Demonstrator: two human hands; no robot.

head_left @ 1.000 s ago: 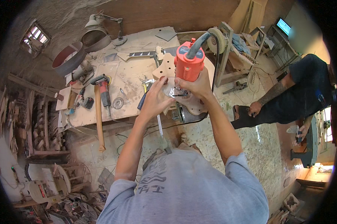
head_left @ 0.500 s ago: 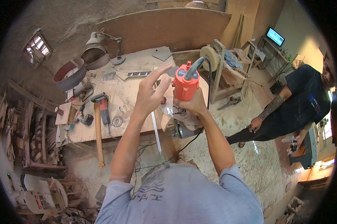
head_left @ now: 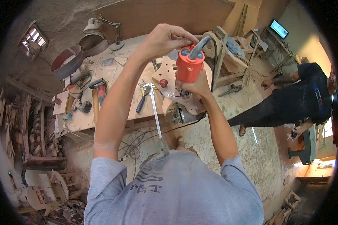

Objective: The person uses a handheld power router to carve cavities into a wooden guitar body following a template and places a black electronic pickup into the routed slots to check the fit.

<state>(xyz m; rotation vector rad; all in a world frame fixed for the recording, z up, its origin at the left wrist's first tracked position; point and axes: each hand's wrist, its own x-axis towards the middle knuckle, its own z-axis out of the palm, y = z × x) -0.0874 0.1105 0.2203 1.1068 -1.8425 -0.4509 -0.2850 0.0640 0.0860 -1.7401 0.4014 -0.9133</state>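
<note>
Right hand [head_left: 193,88] grips the red router [head_left: 189,67]; left hand [head_left: 165,37] pinches its top, above the workbench [head_left: 101,112] edge.

Bare bench edge [head_left: 83,120] free near front, pliers [head_left: 142,102], hammer [head_left: 97,90], lamp [head_left: 101,28] crowding behind

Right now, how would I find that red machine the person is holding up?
Find the long wooden workbench scattered with tools. Above its right end, the right hand lifts a red power tool while the left hand touches its top. It alone has a fat red barrel body, a grey cable on top and a clear base.
</note>
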